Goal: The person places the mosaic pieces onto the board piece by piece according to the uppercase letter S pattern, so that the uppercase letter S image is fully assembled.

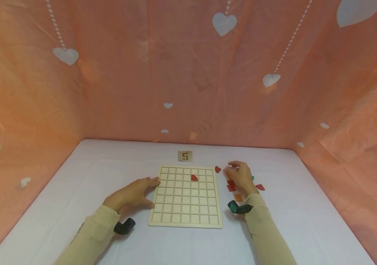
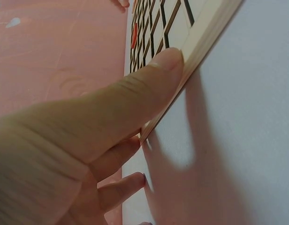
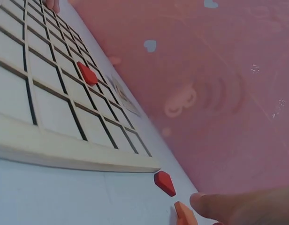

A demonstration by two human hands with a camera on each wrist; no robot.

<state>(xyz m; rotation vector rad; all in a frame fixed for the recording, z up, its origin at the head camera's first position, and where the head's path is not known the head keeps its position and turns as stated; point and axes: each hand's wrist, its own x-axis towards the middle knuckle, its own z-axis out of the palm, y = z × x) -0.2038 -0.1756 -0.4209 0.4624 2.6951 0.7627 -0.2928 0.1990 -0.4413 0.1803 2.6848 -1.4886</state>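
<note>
A square wooden grid board point(image 1: 185, 225) lies on the white table, with one red quarter-round tile point(image 1: 194, 178) in a cell of its upper part. My left hand point(image 1: 133, 193) is at the board's left side, fingers spread. In the left wrist view its thumb point(image 2: 168, 61) rests along the wooden edge. My right hand point(image 1: 240, 176) hovers low over loose tiles right of the board, thumb and forefinger apart. An orange tile point(image 3: 184, 213) lies right by a fingertip in the right wrist view. Close by is a red tile point(image 3: 164, 183) near the board's corner.
Around the right hand lie more tiles, among them an orange one point(image 1: 238, 198), a red one point(image 1: 260, 187) and a green one point(image 1: 252, 178) partly hidden. A small patterned card point(image 1: 185, 156) lies beyond the board. Pink cloth point(image 1: 188, 81) with hearts encloses the table.
</note>
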